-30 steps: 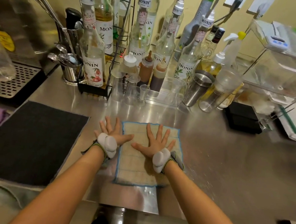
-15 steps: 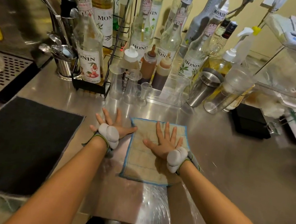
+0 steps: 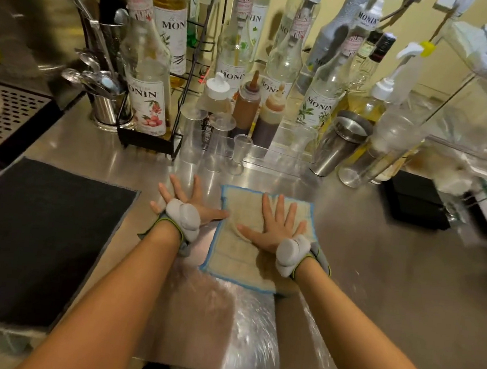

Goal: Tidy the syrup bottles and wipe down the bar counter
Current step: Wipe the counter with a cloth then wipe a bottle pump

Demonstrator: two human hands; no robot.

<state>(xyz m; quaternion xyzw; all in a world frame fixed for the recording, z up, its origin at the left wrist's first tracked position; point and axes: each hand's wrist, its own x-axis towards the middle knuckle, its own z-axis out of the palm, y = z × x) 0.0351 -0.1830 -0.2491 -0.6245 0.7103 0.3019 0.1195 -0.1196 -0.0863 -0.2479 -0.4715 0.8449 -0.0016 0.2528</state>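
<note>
Both hands lie flat with fingers spread, right hand [image 3: 276, 231] pressing the cloth [image 3: 246, 259] on the tabletop [image 3: 392, 275], left hand [image 3: 187, 207] beside it on bare steel, bottles [image 3: 150, 84] behind; wiping step, next probably sliding the cloth sideways.

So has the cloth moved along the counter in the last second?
Yes. The cloth slid right under the right hand, away from the black mat; the left hand is now off it, on bare steel.
</note>
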